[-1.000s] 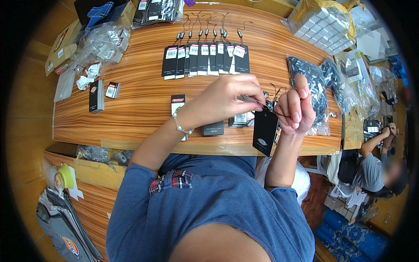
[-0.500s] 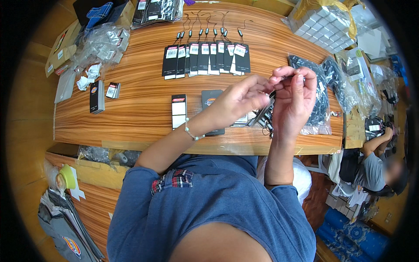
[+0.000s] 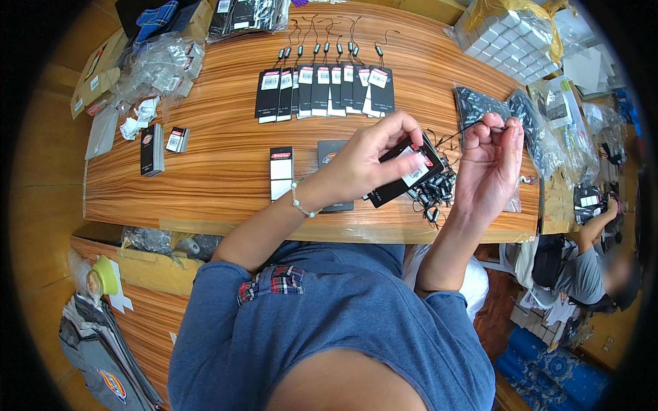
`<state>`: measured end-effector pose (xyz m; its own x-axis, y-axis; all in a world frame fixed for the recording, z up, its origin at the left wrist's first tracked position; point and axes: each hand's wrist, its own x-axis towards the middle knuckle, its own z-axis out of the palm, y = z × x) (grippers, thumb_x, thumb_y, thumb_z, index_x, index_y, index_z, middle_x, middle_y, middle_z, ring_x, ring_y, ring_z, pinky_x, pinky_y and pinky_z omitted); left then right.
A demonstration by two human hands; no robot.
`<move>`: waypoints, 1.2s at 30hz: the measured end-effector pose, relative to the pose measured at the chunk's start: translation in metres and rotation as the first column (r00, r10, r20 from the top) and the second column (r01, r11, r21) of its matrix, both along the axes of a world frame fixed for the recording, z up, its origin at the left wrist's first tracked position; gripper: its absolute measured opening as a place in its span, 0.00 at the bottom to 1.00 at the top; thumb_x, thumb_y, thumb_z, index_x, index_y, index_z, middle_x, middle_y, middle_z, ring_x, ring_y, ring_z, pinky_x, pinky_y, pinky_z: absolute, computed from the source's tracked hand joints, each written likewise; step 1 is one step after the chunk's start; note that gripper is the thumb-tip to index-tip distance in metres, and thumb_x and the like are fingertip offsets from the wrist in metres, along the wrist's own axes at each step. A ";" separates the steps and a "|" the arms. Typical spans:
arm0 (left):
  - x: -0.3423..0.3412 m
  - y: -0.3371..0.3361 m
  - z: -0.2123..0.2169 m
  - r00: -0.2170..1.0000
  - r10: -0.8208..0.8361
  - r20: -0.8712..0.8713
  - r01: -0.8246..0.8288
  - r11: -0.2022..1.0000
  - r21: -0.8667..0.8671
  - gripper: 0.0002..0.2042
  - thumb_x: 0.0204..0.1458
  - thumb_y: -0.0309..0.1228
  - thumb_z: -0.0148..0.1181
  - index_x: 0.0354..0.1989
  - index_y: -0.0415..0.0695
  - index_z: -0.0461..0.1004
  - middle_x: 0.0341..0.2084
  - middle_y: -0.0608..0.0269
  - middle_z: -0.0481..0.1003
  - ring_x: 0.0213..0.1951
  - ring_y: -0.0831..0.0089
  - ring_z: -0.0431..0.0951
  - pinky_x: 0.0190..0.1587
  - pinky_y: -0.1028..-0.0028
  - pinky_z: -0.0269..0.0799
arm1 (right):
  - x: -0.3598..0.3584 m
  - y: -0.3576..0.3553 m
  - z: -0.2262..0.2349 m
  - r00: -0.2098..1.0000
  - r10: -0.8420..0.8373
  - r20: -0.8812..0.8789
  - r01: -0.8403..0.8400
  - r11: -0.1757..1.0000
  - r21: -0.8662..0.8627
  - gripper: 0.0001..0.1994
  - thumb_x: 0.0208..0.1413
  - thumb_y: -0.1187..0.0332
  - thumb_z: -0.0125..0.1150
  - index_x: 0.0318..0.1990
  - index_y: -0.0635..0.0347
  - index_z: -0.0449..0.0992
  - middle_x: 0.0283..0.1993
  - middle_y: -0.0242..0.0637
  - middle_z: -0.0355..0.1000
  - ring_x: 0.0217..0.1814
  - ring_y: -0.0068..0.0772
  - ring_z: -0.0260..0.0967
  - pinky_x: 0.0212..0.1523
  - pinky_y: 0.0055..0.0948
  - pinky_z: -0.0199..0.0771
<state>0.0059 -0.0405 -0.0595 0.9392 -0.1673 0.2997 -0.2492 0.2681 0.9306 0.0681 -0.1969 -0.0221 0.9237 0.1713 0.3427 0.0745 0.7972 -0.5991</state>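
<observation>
My left hand (image 3: 373,154) grips a black hang tag (image 3: 392,192), its thumb lying over a white barcode label. A thin black cord (image 3: 460,131) runs from the top of the tag to my right hand (image 3: 490,168), which pinches it between thumb and fingers, drawn out to the right. Under and between the hands lies a heap of black string fasteners (image 3: 432,196). Left of it are a stack of white labels with red tops (image 3: 281,171) and a stack of dark tags (image 3: 330,146), partly hidden by my left forearm.
Strung black tags (image 3: 320,92) lie in an overlapping row farther back. Bags of dark fasteners (image 3: 480,103) sit at right, with wrapped white boxes (image 3: 507,41) behind. At left are small tag stacks (image 3: 152,151) and plastic bags (image 3: 154,72). Another person (image 3: 582,267) works at far right.
My hands have moved apart; the right went rightward, pulling the cord straight. The tag has turned face up in my left hand, and the fastener heap shows more.
</observation>
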 end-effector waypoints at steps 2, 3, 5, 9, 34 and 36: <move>-0.002 -0.002 0.001 1.000 0.030 0.010 -0.030 0.998 0.062 0.14 0.45 0.20 0.58 0.37 0.42 0.60 0.32 0.68 0.63 0.39 0.81 0.67 0.44 0.80 0.64 | -0.002 0.001 0.002 1.000 0.000 0.014 0.000 1.000 -0.012 0.07 0.59 0.68 0.44 0.40 0.60 0.63 0.36 0.49 0.70 0.33 0.33 0.69 0.38 0.30 0.70; -0.003 -0.002 0.002 0.999 0.043 0.015 -0.045 0.995 0.093 0.15 0.44 0.20 0.60 0.37 0.42 0.60 0.32 0.68 0.64 0.39 0.81 0.67 0.44 0.80 0.64 | -0.002 0.002 0.003 1.000 -0.014 0.026 0.014 1.000 -0.025 0.07 0.59 0.68 0.44 0.40 0.60 0.63 0.36 0.49 0.70 0.32 0.32 0.68 0.37 0.29 0.70; 0.000 -0.002 -0.003 0.999 0.049 -0.004 -0.049 0.997 0.064 0.17 0.41 0.20 0.63 0.37 0.41 0.61 0.32 0.67 0.65 0.40 0.81 0.68 0.45 0.79 0.64 | -0.002 0.001 0.003 0.999 -0.022 0.037 0.023 0.999 -0.026 0.07 0.59 0.68 0.44 0.40 0.60 0.63 0.34 0.48 0.70 0.31 0.31 0.67 0.36 0.28 0.68; 0.001 -0.003 -0.002 0.982 0.169 0.084 -0.175 0.983 0.064 0.11 0.41 0.23 0.63 0.31 0.40 0.68 0.30 0.66 0.68 0.36 0.80 0.69 0.40 0.79 0.66 | 0.000 -0.007 0.001 0.996 0.019 0.082 -0.017 0.999 -0.028 0.06 0.58 0.69 0.45 0.40 0.60 0.63 0.30 0.43 0.68 0.27 0.27 0.62 0.32 0.24 0.64; -0.006 0.014 0.037 0.993 0.118 0.018 -0.120 0.978 0.169 0.09 0.48 0.16 0.50 0.39 0.34 0.68 0.36 0.61 0.72 0.40 0.77 0.72 0.45 0.79 0.68 | -0.034 0.001 0.012 0.988 0.137 0.069 -0.054 0.729 -0.683 0.10 0.48 0.82 0.54 0.36 0.64 0.61 0.29 0.31 0.64 0.30 0.18 0.66 0.31 0.16 0.67; -0.005 0.016 0.038 0.995 0.100 0.007 -0.100 0.979 0.179 0.09 0.48 0.17 0.50 0.39 0.34 0.69 0.35 0.61 0.72 0.40 0.76 0.72 0.45 0.78 0.69 | -0.034 0.001 0.011 0.985 0.146 0.089 -0.045 0.722 -0.690 0.10 0.48 0.82 0.54 0.36 0.64 0.61 0.29 0.31 0.64 0.30 0.18 0.66 0.31 0.16 0.67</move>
<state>0.0005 -0.0243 -0.0215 0.9544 -0.1232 0.2718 -0.2647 0.0706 0.9617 0.0340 -0.1961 -0.0114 0.8458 0.4907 0.2096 0.1361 0.1815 -0.9739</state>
